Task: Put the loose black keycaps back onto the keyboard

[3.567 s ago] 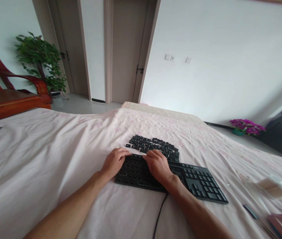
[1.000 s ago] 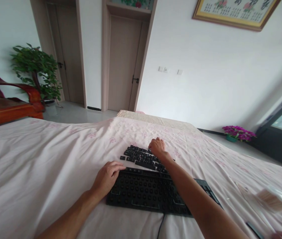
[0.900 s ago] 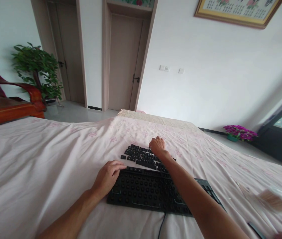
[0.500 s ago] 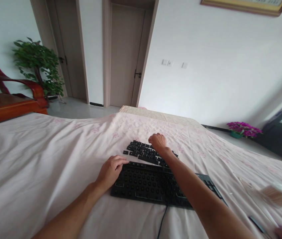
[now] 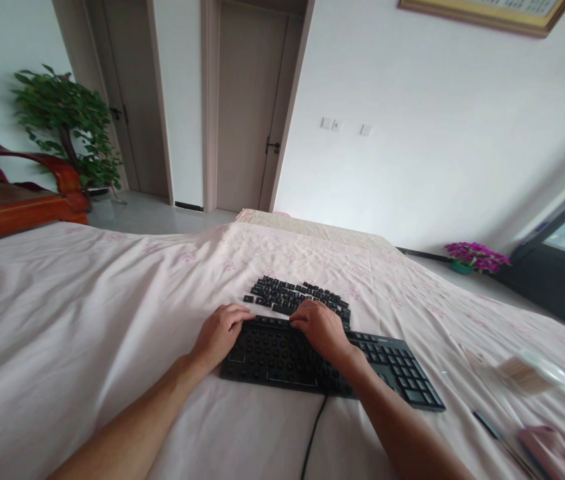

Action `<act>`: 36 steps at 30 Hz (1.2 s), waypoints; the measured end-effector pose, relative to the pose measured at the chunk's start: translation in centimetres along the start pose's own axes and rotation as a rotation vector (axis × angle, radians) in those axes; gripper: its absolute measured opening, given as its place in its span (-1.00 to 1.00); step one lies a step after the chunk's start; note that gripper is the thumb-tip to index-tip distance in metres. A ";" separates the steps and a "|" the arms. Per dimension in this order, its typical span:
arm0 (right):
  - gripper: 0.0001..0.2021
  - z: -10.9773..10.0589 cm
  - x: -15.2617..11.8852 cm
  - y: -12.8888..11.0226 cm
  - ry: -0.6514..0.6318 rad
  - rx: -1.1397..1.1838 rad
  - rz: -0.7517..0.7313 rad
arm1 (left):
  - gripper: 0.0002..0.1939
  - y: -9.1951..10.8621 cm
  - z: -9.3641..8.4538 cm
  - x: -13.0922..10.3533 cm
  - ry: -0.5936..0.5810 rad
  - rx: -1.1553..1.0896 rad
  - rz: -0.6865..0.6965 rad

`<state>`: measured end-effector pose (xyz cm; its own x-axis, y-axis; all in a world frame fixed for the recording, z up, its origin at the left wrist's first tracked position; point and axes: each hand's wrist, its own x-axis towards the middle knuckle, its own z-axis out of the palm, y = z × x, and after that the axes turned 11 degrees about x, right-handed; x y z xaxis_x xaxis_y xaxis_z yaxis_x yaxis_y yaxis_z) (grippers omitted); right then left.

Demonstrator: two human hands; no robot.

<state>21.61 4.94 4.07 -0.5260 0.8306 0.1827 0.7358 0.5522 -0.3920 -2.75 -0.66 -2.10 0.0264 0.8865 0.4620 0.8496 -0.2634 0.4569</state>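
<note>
A black computer keyboard lies on the pale floral cloth. Most of its left and middle part is bare of keycaps, while keys still cover its right end. My left hand rests at the upper left corner, its fingers stretched over the edge. Above the top row, my right hand is bent down with fingertips pinched together; whatever they hold, if anything, is hidden. Just beyond the keyboard, loose black keycaps are laid out in rows, partly covered by my right hand. A black cable runs from the keyboard toward me.
To the right sit a clear tub with light-brown contents, a slim dark tool and a pinkish object. Beyond the cloth are a red wooden chair, a leafy plant and purple flowers.
My right hand has come back from over the loose keycaps to the keyboard's top row. The left hand stays at the corner. The view has shifted slightly.
</note>
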 end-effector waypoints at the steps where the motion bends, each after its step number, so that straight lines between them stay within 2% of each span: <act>1: -0.85 0.2 -0.1 0.0 0.001 -0.011 -0.001 | -0.60 0.0 0.0 0.0 0.003 0.003 0.002; 10: -0.81 0.9 -0.3 -0.6 0.019 -0.105 -0.049 | -0.59 -0.4 0.3 -0.1 0.012 0.006 0.002; 19: -0.70 1.2 -1.7 -2.0 0.013 -0.200 -0.072 | -0.58 -0.3 0.2 -0.1 0.008 0.003 -0.002; 28: -0.74 1.7 -1.3 -1.3 -0.009 -0.214 -0.050 | -0.58 -0.6 0.4 -0.1 0.021 -0.006 0.010; 36: -0.72 1.9 -1.5 -0.7 0.044 -0.167 -0.063 | -0.58 -0.6 0.3 -0.1 0.016 0.010 0.009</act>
<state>21.06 3.18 2.42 -0.5568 0.7942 0.2432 0.7646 0.6045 -0.2237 -3.11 -0.46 -2.63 0.0256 0.8778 0.4784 0.8545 -0.2676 0.4452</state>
